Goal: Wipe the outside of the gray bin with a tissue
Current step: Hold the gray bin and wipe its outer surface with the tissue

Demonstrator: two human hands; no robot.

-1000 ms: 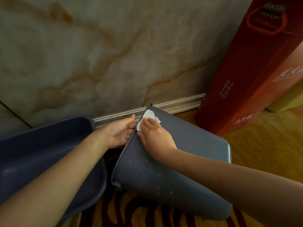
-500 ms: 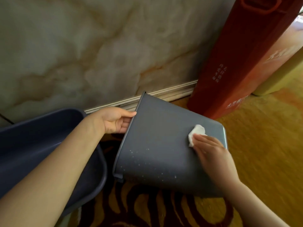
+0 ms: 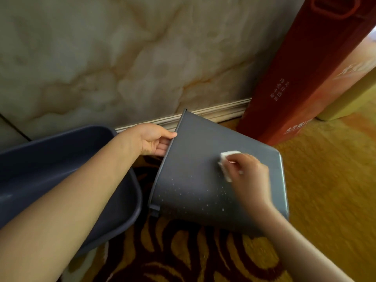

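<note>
The gray bin (image 3: pixel 195 169) lay tipped on its side on the patterned rug (image 3: pixel 183 257), its open mouth turned left and its base toward the right, close to the marble wall (image 3: pixel 122 58) and its pale baseboard (image 3: pixel 213 112). The left hand (image 3: pixel 151 139) gripped the rim at the upper left, thumb over the outer edge and fingers curled inside, clamped on the bin. The right hand (image 3: pixel 250 176) pressed a crumpled white tissue (image 3: pixel 225 163) flat against the upward-facing side wall, fingers closed over the wad; that hand was smeared with motion blur. White specks dotted the lower part of the wall, below and left of the tissue.

It was crowded down there. A dark blue tub (image 3: pixel 61 169) sat just beside the bin's mouth on the left, its rim near the bin's lower lip, and the left forearm crossed right over it. On the right, a tall red box (image 3: pixel 301 78) with printed characters leaned by the wall, its foot close to the bin's upper base corner; whether they touched was not clear. Behind that box a yellowish object (image 3: pixel 354 98) showed only partly. Orange-gold carpet (image 3: pixel 325 180) ran beyond the bin's base.
</note>
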